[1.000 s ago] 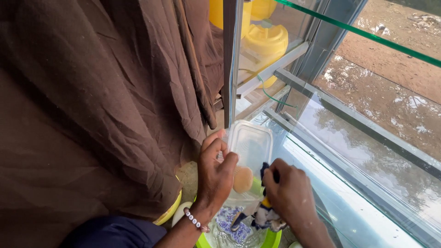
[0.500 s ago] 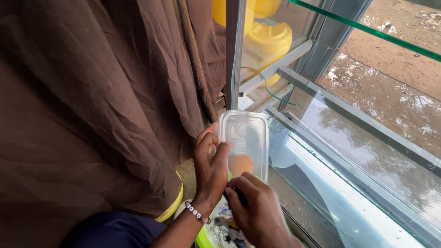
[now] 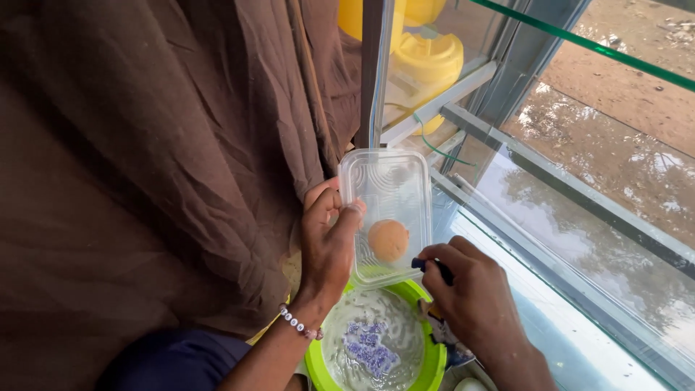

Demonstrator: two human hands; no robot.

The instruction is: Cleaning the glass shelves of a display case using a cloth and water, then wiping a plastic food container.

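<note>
Clear plastic container (image 3: 387, 210) stands lengthwise away from the hands, left hand (image 3: 327, 242) gripping its near-left edge, right hand (image 3: 474, 297) pinching a dark tool (image 3: 433, 268) at its near-right corner

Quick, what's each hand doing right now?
Left hand: closed on the clear plastic container.
Right hand: pinching a small dark object.

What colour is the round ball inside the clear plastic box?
Orange-tan. The round ball lies in the clear plastic box; the head view shows it.
</note>
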